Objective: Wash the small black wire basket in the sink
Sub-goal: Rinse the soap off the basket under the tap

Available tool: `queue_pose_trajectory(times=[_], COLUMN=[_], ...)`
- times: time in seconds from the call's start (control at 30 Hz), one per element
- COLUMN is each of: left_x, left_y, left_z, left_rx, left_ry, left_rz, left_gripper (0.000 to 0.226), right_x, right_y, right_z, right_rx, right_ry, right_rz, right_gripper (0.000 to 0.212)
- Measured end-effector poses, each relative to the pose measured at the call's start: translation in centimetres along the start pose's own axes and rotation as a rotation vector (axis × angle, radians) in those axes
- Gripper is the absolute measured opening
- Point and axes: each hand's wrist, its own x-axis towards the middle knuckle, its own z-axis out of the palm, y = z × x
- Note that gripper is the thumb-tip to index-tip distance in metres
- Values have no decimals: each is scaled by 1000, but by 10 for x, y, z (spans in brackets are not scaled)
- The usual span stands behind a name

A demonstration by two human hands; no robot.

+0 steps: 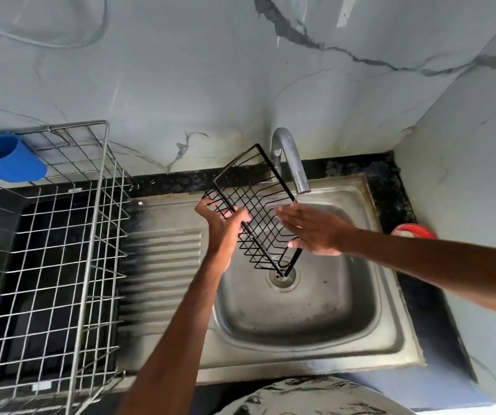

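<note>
While the left hand [223, 227] grips one edge of the small black wire basket [258, 202], tilted over the sink [330, 310] basin, the flat right hand [315, 232] presses its wires; that single grip could slip.

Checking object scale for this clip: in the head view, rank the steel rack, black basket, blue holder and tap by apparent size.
1. steel rack, clearly largest, though also nearest the camera
2. black basket
3. blue holder, cut off at the frame edge
4. tap
</note>
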Motion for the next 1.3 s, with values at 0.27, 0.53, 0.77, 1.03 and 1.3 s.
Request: queue_pose_trajectory(times=[0.27, 0.53, 0.77, 1.03, 1.3], left_x=[-5, -3, -4, -9, -11], left_y=[-2, -4, 3, 8, -1], left_z=[0, -2, -6, 13, -2], left_rx=[10, 48, -23, -52, -3], left_ry=[-62, -70, -27, -99, -76], left_rz=[10, -54, -169, -320, -298], left_gripper=[75, 83, 81, 14, 14], right_x=[-7, 17, -34, -36, -34], right_y=[15, 19, -8, -50, -64], right_z=[-19, -39, 2, -18, -17], right_rx=[-18, -52, 519, 923, 1041], right_ry=[22, -47, 62, 377, 166], right_rz=[-193, -11, -7, 497, 512], right_gripper=[65, 79, 49, 34, 63])
